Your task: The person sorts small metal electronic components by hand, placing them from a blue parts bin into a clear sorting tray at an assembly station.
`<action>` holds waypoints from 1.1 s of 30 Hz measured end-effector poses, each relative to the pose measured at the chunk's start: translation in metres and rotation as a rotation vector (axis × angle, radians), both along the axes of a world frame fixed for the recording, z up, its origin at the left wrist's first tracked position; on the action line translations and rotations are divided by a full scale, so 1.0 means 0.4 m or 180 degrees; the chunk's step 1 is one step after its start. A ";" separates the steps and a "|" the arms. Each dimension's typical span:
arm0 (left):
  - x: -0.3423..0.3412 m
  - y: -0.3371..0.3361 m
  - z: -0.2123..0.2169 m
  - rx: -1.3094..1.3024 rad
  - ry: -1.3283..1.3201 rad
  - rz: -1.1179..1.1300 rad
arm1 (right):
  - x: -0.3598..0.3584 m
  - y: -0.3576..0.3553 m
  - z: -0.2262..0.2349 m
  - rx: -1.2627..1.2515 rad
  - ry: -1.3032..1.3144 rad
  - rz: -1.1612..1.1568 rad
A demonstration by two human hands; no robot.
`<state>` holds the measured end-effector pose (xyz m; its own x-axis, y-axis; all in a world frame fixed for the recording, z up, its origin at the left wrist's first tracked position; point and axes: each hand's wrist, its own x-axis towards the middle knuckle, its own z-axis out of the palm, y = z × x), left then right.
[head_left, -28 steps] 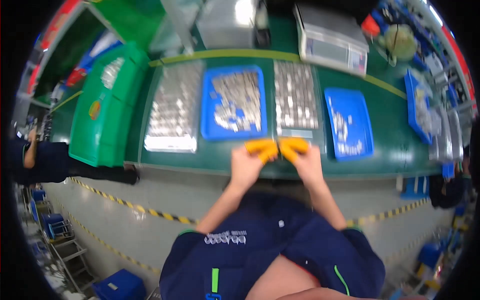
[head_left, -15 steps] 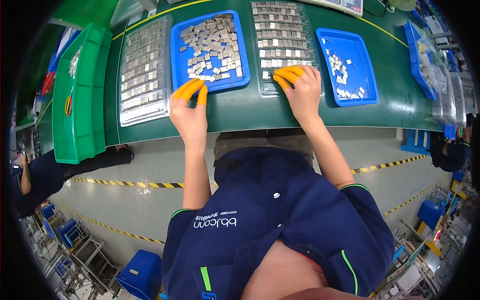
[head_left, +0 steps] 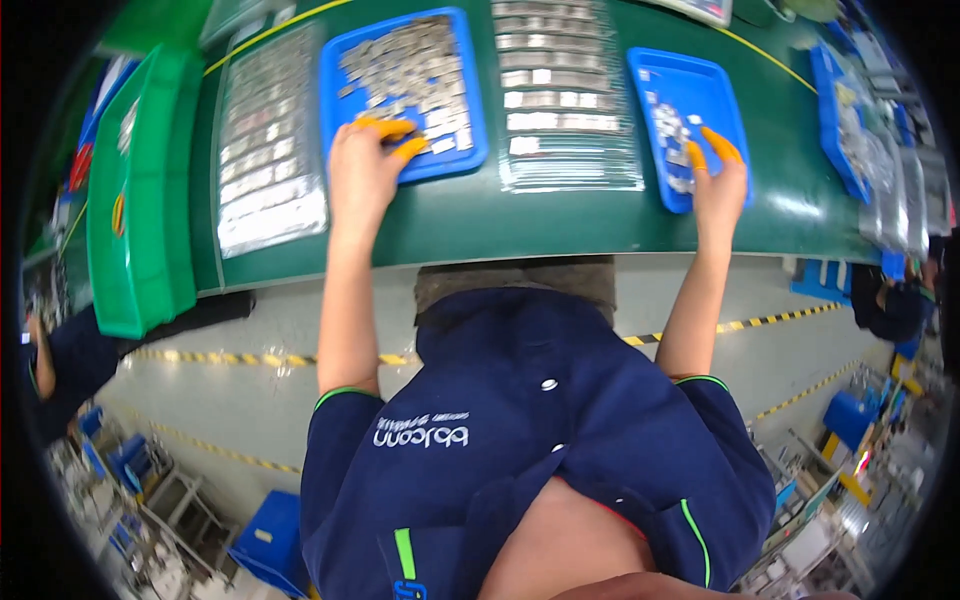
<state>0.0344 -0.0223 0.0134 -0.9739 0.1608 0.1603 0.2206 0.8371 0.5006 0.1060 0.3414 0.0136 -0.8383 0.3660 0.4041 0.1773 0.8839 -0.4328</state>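
Note:
My left hand point(head_left: 366, 170), with yellow finger cots, is over the near left corner of a blue tray point(head_left: 476, 110) heaped with small flat metal-grey rectangular pieces point(head_left: 405, 65). Its fingertips are slightly apart, close to the pieces. My right hand point(head_left: 720, 185), also in yellow finger cots, reaches into a smaller blue tray point(head_left: 690, 68) holding small white pieces point(head_left: 668, 125). Thumb and finger stand apart there, and nothing shows between them. Between the hands lies a clear plastic tray point(head_left: 570, 178) with rows of grey and white pieces. Motion blur softens the small pieces.
Another clear tray point(head_left: 275, 235) of filled rows lies left of the heaped tray. A long green bin point(head_left: 140, 250) stands at the table's left end. At the right end is a blue bin point(head_left: 835, 120) with bagged parts. Other people are at both sides.
My right hand has left the middle clear tray and moved right to the smaller blue tray. My left hand has shifted slightly forward over the heaped tray's edge. The whole view has shifted a little.

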 end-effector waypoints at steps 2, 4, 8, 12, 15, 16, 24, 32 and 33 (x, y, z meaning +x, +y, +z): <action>-0.007 -0.006 0.003 0.0257 -0.0368 0.0077 | 0.002 0.043 -0.003 -0.0126 -0.0397 -0.0194; -0.009 -0.005 0.015 0.0232 -0.0393 0.0094 | -0.003 0.048 0.005 -0.0187 -0.0428 0.0063; -0.014 0.020 0.023 -0.0229 -0.0018 -0.0051 | -0.048 0.059 -0.032 -0.0145 -0.0266 0.0189; -0.012 0.034 0.039 -0.0177 -0.0304 0.0194 | -0.111 0.105 -0.070 -0.0072 -0.0248 -0.0329; -0.028 0.023 0.020 -0.0029 -0.0305 0.0386 | -0.110 0.105 -0.034 -0.0060 -0.0422 -0.0426; -0.029 0.020 0.015 -0.0049 -0.0281 0.0451 | -0.107 0.101 -0.023 -0.0011 -0.0441 -0.0437; 0.047 -0.009 0.018 0.4265 -0.1356 0.0239 | -0.054 0.000 0.109 -0.1005 0.1025 -0.0090; 0.127 0.125 0.051 0.5059 -0.1431 -0.0147 | -0.007 -0.358 0.152 -0.3812 0.0324 0.1751; 0.129 0.138 0.052 0.5070 -0.1364 -0.0182 | -0.003 -0.363 0.150 -0.3728 0.0309 0.1748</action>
